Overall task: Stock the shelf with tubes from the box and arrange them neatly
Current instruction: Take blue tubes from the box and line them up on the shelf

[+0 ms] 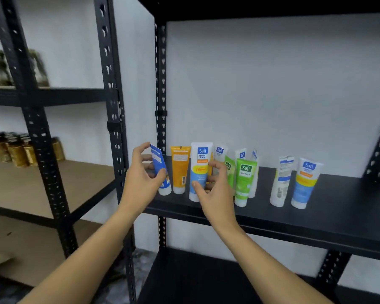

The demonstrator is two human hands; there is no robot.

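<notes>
Several tubes stand cap-down on the black shelf (316, 207). My left hand (140, 178) grips a blue tube (159, 163) at the row's left end, tilted left. Beside it stands an orange tube (180, 167). My right hand (215, 189) holds a blue-and-white Safi tube (201, 165), thumb on its front, fingers behind. To the right stand green tubes (245, 178), with white ones behind them. Further right, after a gap, are a white tube (282, 181) and another blue-and-white tube (305, 185). The box is out of view.
A black slotted upright (160, 84) rises at the shelf's left corner. A second rack (44, 150) to the left carries gold jars (20, 150) on a brown board. A lower black shelf (195, 277) lies beneath. A white wall backs the tubes.
</notes>
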